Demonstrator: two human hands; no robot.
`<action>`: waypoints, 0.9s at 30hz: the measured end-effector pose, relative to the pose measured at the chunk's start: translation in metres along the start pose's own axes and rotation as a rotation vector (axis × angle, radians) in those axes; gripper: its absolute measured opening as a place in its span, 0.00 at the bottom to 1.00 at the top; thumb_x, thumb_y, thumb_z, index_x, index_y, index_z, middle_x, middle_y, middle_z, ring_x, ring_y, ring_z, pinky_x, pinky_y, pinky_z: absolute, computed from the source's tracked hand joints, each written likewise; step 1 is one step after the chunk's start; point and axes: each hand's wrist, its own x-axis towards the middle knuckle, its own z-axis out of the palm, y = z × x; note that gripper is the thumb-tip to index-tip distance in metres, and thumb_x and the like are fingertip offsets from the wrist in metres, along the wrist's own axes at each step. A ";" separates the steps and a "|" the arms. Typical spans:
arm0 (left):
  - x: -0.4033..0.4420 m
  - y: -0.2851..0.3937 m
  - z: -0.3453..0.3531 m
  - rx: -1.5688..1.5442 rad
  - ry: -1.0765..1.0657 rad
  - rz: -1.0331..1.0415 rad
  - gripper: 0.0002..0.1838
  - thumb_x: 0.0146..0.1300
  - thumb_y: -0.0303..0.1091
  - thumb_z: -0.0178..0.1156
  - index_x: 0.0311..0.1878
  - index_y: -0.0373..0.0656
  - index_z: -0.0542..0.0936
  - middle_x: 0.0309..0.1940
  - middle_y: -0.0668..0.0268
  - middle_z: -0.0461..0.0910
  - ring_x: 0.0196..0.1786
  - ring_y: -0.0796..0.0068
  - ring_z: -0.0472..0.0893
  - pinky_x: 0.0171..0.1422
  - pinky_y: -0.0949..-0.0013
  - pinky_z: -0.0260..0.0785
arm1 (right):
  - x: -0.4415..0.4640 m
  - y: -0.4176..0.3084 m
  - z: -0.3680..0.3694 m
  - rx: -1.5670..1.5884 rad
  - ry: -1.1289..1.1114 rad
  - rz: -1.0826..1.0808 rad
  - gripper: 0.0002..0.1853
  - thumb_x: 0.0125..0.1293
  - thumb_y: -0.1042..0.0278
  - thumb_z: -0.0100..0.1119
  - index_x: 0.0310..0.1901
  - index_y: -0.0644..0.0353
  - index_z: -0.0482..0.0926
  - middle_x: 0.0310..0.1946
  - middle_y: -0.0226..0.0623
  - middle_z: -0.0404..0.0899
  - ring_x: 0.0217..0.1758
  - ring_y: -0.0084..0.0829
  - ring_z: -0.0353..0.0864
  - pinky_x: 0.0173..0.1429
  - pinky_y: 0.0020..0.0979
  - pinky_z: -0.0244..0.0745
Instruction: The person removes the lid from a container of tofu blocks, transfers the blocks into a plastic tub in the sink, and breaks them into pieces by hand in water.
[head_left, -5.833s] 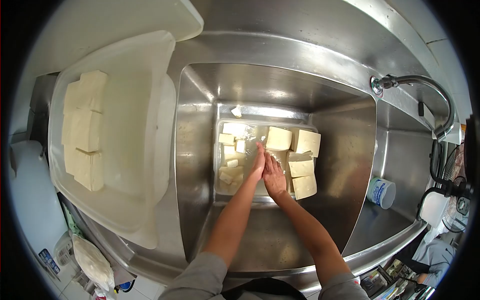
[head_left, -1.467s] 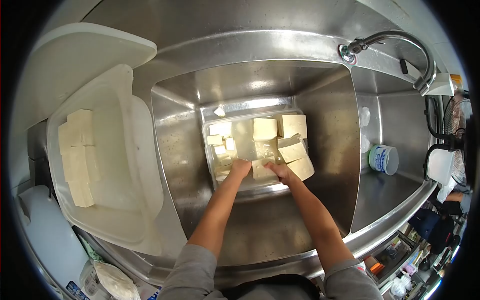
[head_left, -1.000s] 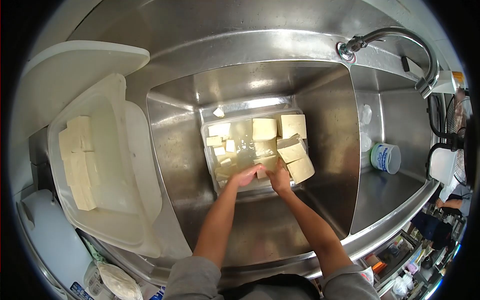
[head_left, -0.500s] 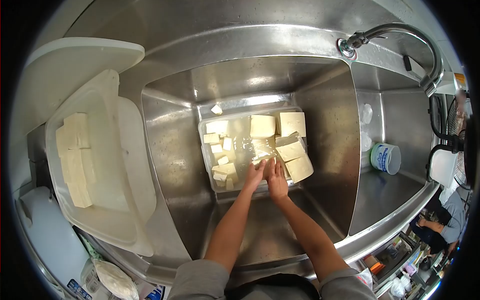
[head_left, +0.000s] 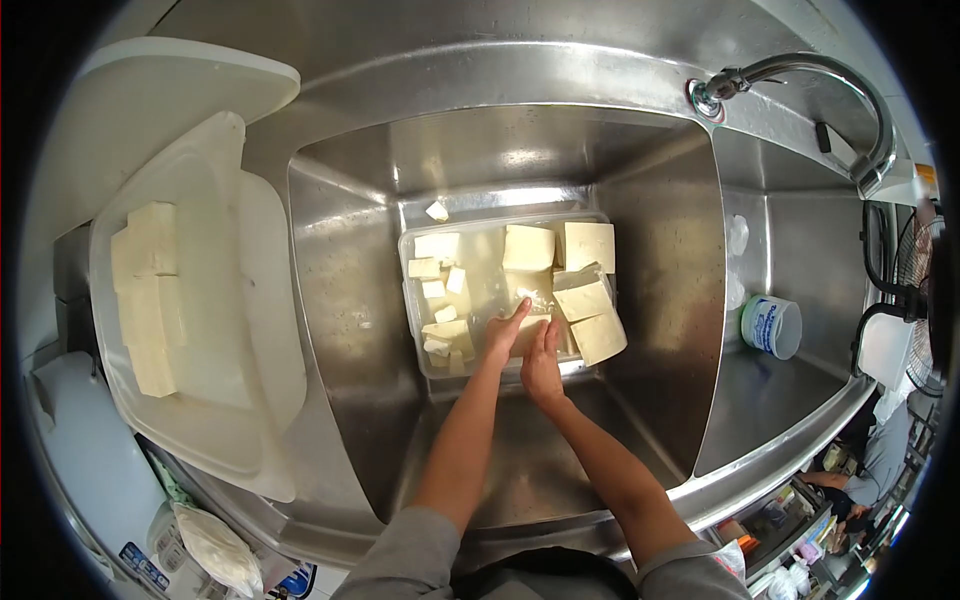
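A clear tray (head_left: 412, 330) of cloudy water stands in the sink's middle basin, with large tofu blocks (head_left: 529, 248) on its right side and several small tofu pieces (head_left: 424, 268) on its left. My left hand (head_left: 505, 332) is at the tray's near part, fingers stretched forward, beside a partly hidden low block. My right hand (head_left: 542, 368) lies just to its right, fingers extended over that same block near the front rim. The hands are close together, palms facing inward. Neither visibly grips anything; some fingertips are hard to make out.
On the left, a large white tub (head_left: 215, 330) holds water and tofu blocks (head_left: 150, 300). A small scrap (head_left: 437, 211) lies behind the tray. The right basin holds a plastic cup (head_left: 771, 326), near a curved faucet (head_left: 870, 110). Another person's arm (head_left: 828, 480) shows at the lower right.
My hands came off the closed-together pose at the near block and now lie slightly apart, fingers forward. The small pieces at the tray's left front have spread. The view has shifted slightly.
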 end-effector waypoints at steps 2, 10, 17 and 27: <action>-0.007 0.011 0.001 -0.028 -0.004 0.013 0.56 0.36 0.67 0.65 0.51 0.16 0.64 0.53 0.39 0.66 0.58 0.54 0.67 0.60 0.62 0.59 | 0.000 -0.004 -0.001 0.050 -0.023 0.026 0.31 0.59 0.77 0.41 0.62 0.77 0.44 0.63 0.67 0.38 0.66 0.62 0.43 0.67 0.45 0.48; 0.002 0.023 -0.010 0.022 -0.122 -0.168 0.58 0.35 0.66 0.66 0.60 0.27 0.60 0.62 0.45 0.57 0.67 0.55 0.53 0.67 0.54 0.44 | 0.005 -0.009 -0.023 0.228 0.137 0.087 0.26 0.59 0.72 0.50 0.56 0.70 0.54 0.56 0.64 0.58 0.58 0.57 0.60 0.57 0.43 0.61; 0.011 0.028 -0.012 -0.015 -0.246 -0.136 0.52 0.38 0.61 0.67 0.59 0.30 0.63 0.61 0.49 0.60 0.65 0.59 0.58 0.67 0.60 0.46 | 0.017 -0.013 -0.021 0.269 0.096 0.330 0.36 0.55 0.54 0.59 0.56 0.70 0.56 0.52 0.63 0.64 0.54 0.54 0.67 0.55 0.40 0.64; 0.025 0.012 -0.008 -0.272 -0.204 -0.143 0.44 0.44 0.58 0.64 0.59 0.39 0.65 0.57 0.56 0.65 0.60 0.66 0.63 0.62 0.65 0.55 | 0.016 -0.014 -0.024 0.078 0.072 0.270 0.42 0.51 0.49 0.62 0.59 0.69 0.55 0.54 0.58 0.64 0.56 0.52 0.65 0.56 0.41 0.63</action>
